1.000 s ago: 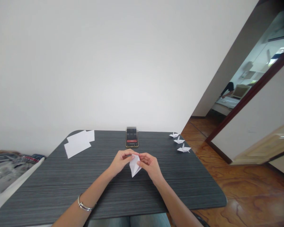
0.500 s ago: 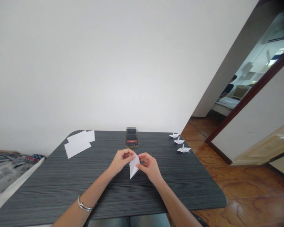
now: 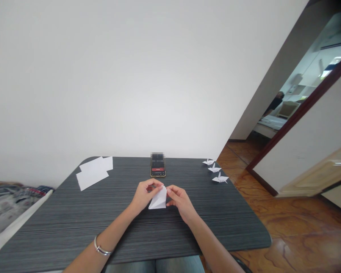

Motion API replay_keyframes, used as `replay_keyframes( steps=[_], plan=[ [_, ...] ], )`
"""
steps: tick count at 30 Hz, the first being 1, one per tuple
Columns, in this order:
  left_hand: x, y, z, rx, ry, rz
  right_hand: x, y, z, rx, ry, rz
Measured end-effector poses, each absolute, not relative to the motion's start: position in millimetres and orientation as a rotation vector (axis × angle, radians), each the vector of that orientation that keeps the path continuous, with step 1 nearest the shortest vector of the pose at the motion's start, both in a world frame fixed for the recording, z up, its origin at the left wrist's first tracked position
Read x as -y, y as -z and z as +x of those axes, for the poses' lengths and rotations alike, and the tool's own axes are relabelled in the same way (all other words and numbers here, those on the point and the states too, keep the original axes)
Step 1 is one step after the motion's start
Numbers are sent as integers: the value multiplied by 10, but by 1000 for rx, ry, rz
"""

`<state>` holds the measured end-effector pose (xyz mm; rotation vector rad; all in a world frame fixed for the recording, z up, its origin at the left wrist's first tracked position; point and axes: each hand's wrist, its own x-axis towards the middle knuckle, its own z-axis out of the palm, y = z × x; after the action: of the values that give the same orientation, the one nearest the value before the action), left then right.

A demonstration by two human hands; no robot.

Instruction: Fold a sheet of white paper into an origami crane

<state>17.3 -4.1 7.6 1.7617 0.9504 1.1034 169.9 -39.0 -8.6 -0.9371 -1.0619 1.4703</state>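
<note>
A folded piece of white paper (image 3: 158,200) is held just above the dark striped table (image 3: 74,216), between both my hands. My left hand (image 3: 144,194) pinches its upper left edge with fingers curled. My right hand (image 3: 179,199) pinches its right side near the top corner. The paper's broad flap now points down and to the left. A metal bracelet circles my left wrist.
A phone (image 3: 158,168) stands at the table's far edge. Sheets of white paper (image 3: 94,173) lie at the far left. Three small paper cranes (image 3: 215,169) sit in a row near the right edge. Bags (image 3: 11,197) are left of the table. A person is in the far room.
The folded paper has swung: its long point, earlier hanging straight down, now spreads out to the lower left. Both hands stay pinched on it, slightly lower.
</note>
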Motion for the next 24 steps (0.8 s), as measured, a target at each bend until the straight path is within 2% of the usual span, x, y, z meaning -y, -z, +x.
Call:
replay_keyframes(
  steps=[8, 24],
  plan=[
    [49, -27, 191, -930, -1104, 1752, 364, 135, 1688, 1044, -1536, -947],
    [98, -31, 240, -966, -1197, 1781, 381, 136, 1656, 1187, -1398, -967]
  ],
)
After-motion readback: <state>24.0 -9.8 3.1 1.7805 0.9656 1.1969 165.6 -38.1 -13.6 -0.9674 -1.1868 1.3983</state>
